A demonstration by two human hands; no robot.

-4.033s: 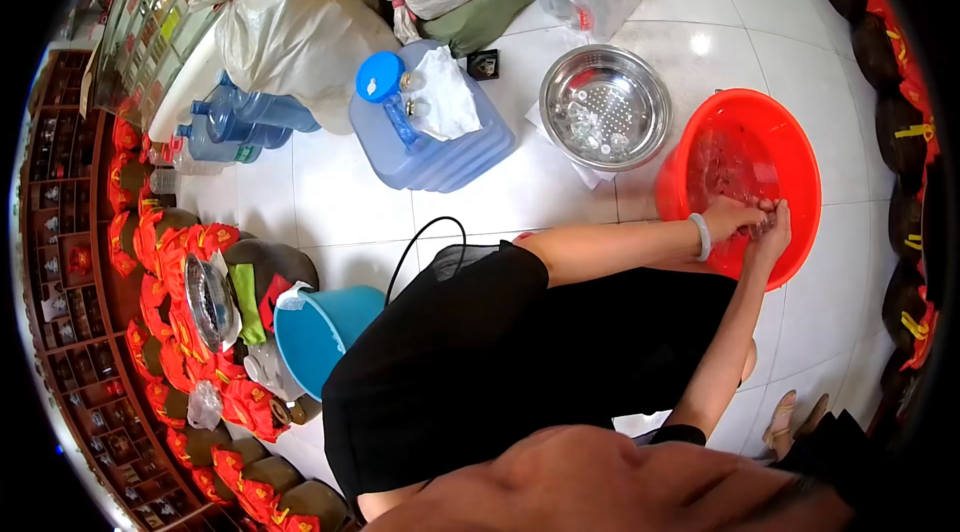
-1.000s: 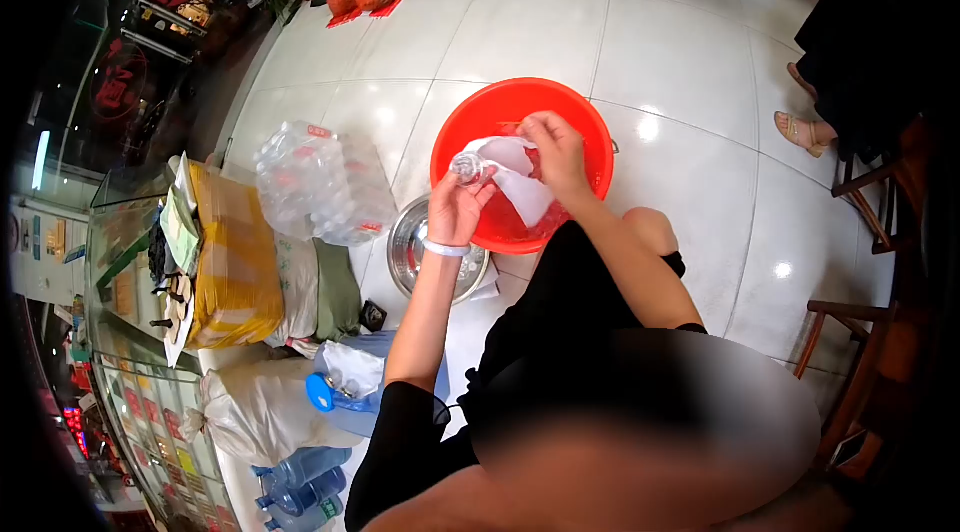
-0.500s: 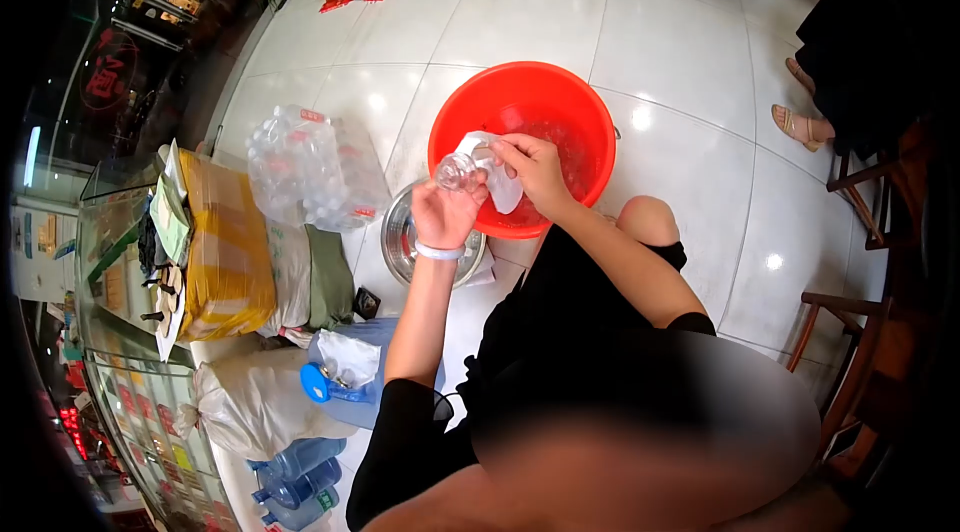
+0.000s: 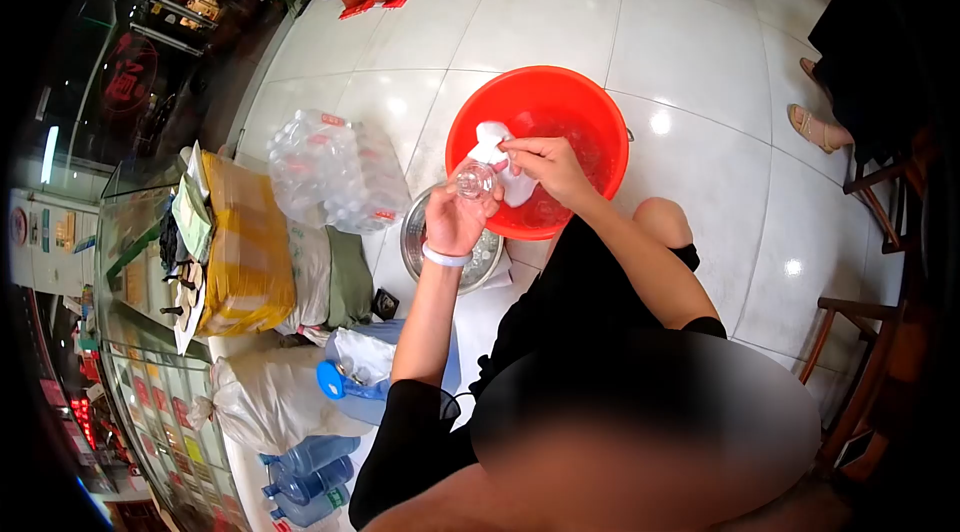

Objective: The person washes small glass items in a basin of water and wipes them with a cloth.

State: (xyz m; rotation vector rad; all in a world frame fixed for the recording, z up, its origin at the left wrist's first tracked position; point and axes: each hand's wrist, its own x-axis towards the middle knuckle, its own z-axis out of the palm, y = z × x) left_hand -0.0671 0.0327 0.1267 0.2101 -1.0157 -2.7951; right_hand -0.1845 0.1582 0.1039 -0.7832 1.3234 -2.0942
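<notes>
So, left to right: three blue jugs [image 4: 312, 480] are lined up on the floor, then one steel colander [image 4: 413, 250]. One small clear glass [image 4: 474, 181] is held in the curled fingers of the left hand [image 4: 455, 224], up over the near-left rim of one red basin [image 4: 545, 82]. One white cloth [image 4: 519, 188] is pinched between thumb and fingertips by the right hand [image 4: 552, 170], pretty much right beside the glass.
</notes>
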